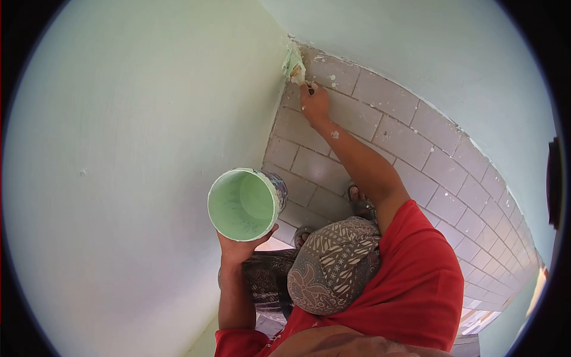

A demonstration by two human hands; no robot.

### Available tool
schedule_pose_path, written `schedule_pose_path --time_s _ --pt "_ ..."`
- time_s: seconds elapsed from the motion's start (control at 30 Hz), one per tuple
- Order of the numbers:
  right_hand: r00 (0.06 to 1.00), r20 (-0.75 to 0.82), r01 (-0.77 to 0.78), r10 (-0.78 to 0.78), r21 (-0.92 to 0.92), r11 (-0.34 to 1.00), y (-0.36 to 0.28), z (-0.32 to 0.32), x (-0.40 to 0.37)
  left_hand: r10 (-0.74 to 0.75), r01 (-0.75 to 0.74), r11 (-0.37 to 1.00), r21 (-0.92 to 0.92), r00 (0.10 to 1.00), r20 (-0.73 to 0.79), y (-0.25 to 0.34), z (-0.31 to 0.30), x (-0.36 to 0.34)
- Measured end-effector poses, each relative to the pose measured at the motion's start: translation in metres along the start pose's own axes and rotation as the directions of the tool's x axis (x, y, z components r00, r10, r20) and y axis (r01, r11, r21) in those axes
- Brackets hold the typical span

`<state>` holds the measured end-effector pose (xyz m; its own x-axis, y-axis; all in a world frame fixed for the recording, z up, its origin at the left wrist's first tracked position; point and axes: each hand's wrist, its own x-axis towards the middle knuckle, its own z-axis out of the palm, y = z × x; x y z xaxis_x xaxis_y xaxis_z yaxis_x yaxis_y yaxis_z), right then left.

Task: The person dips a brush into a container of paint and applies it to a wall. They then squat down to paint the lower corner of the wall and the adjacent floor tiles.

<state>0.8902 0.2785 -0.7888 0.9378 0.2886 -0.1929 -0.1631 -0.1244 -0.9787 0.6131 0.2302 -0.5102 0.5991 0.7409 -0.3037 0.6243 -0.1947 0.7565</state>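
Note:
My left hand [238,247] is closed around the lower side of a paint bucket [215,205]. The bucket is tilted with its mouth toward me, and pale green paint [257,199] coats its inside. At the far corner of the floor, my right hand [315,104] grips a paint-covered paintbrush [295,71]. Its handle is mostly hidden by my fingers. The brush head overlaps a wet-looking green patch [291,55] low in the corner, where the two walls meet the tiles.
A pale green wall [131,119] rises close on the left, and another wall [428,47] runs along the far right. Paint spots mark the tiled floor [392,134]. My patterned knees [333,268] and sandalled feet [360,199] are below my arms.

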Motion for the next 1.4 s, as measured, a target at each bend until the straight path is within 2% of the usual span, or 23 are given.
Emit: schedule_pose_path --time_s 0.07,0.17,0.27,0.37,0.43,0.6,0.67,0.77,0.83,0.97,1.17,1.2,1.27,1.3,1.33,1.37,1.4 --pt "0.989 0.096 -0.119 0.111 0.076 0.99 -0.009 -0.012 -0.009 -0.008 0.008 1.0 0.001 1.0 -0.011 -0.002 0.001 0.001" --pt "0.982 0.12 -0.161 0.146 0.125 0.979 -0.018 -0.021 -0.002 -0.004 0.004 1.0 -0.009 1.0 -0.003 -0.003 0.002 -0.001" --pt "0.959 0.166 -0.242 0.229 0.063 0.968 -0.03 -0.032 0.004 0.013 -0.013 1.0 -0.001 1.0 0.012 -0.003 0.001 0.001" --pt "0.951 0.189 -0.245 0.244 -0.017 0.969 -0.041 -0.037 0.0 -0.013 0.013 1.0 0.0 1.0 0.028 -0.002 0.001 0.001" --pt "0.956 0.172 -0.237 0.236 -0.019 0.971 -0.032 -0.033 0.002 0.013 -0.013 0.999 -0.046 1.0 0.005 -0.002 0.001 0.0" --pt "0.964 0.124 -0.233 0.236 -0.036 0.972 -0.023 -0.023 -0.006 0.013 -0.013 1.0 -0.023 1.0 0.017 0.0 0.001 -0.001" --pt "0.988 0.036 -0.148 0.15 -0.043 0.988 -0.008 -0.012 -0.009 0.012 -0.012 1.0 0.003 1.0 0.018 0.003 0.001 -0.004" --pt "0.991 0.036 -0.128 0.127 0.019 0.992 0.004 -0.008 -0.008 0.061 -0.062 0.998 0.0 0.998 -0.025 0.006 -0.001 -0.003" --pt "0.989 0.055 -0.137 0.136 0.015 0.991 -0.009 -0.012 0.004 0.0 -0.001 0.999 -0.048 1.0 -0.013 0.006 -0.003 -0.004" --pt "0.988 0.086 -0.124 0.129 -0.057 0.991 -0.011 -0.014 0.003 0.01 -0.01 1.0 -0.022 1.0 -0.002 0.002 -0.002 -0.003" --pt "0.994 0.026 -0.11 0.11 0.007 0.994 -0.021 -0.03 0.003 0.007 -0.007 1.0 0.028 1.0 0.027 0.002 0.001 -0.001" --pt "0.994 0.028 -0.109 0.109 0.011 0.994 -0.03 -0.035 0.0 0.013 -0.013 1.0 -0.008 1.0 0.004 0.004 0.002 -0.002" --pt "0.998 0.026 -0.048 0.052 -0.132 0.99 -0.043 -0.047 -0.006 0.015 -0.016 0.999 -0.045 1.0 -0.024 0.006 0.001 -0.003" --pt "0.998 0.032 -0.05 0.054 -0.132 0.99 -0.039 -0.049 -0.004 0.015 -0.016 0.999 -0.041 1.0 -0.027 0.006 -0.001 -0.004" --pt "0.989 -0.036 0.129 -0.142 -0.25 0.96 -0.032 -0.051 -0.001 0.013 -0.014 0.999 -0.037 0.999 -0.03 0.006 -0.003 -0.006" --pt "0.937 -0.079 0.289 -0.341 -0.375 0.881 -0.026 -0.053 0.0 0.008 -0.009 0.999 -0.037 0.999 -0.034 0.006 -0.004 -0.008" --pt "0.937 -0.076 0.291 -0.341 -0.375 0.881 -0.024 -0.055 0.001 0.001 -0.003 0.999 -0.033 0.999 -0.04 0.006 -0.005 -0.008"
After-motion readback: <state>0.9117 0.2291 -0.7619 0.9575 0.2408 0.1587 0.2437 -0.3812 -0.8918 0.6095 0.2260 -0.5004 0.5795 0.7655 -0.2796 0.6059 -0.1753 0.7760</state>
